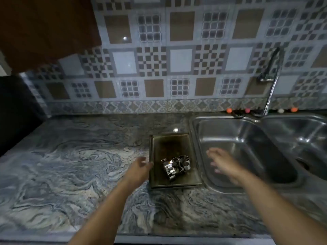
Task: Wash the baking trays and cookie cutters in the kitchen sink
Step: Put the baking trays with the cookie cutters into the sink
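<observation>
Risk noted first. A dark, stained baking tray (169, 147) sits on the marbled counter (70, 165), its right edge just beside the rim of the steel sink (230, 138). A loose heap of metal cookie cutters (177, 166) lies in the near half of the tray, unsecured. If the tray is lifted by one edge or tilted on its way over the rim, the cutters are likely to slide and spill onto the counter or clatter into the basin. A one-handed lift at the left edge would cause exactly that tilt.

Position of the hands. The left hand (139, 168) is at the tray's left rim, fingertips at or touching the edge; contact cannot be confirmed. Its fingers look loosely extended, not closed round the rim. The right hand (224, 165) hovers over the left basin, apart from the tray's right edge, fingers spread and holding nothing; it is blurred. The cutters lie between the two hands, nearer the left hand, touched by neither.

The tap (270, 68) stands behind the sink; no water is visible. Judgement: washing has not begun.
</observation>
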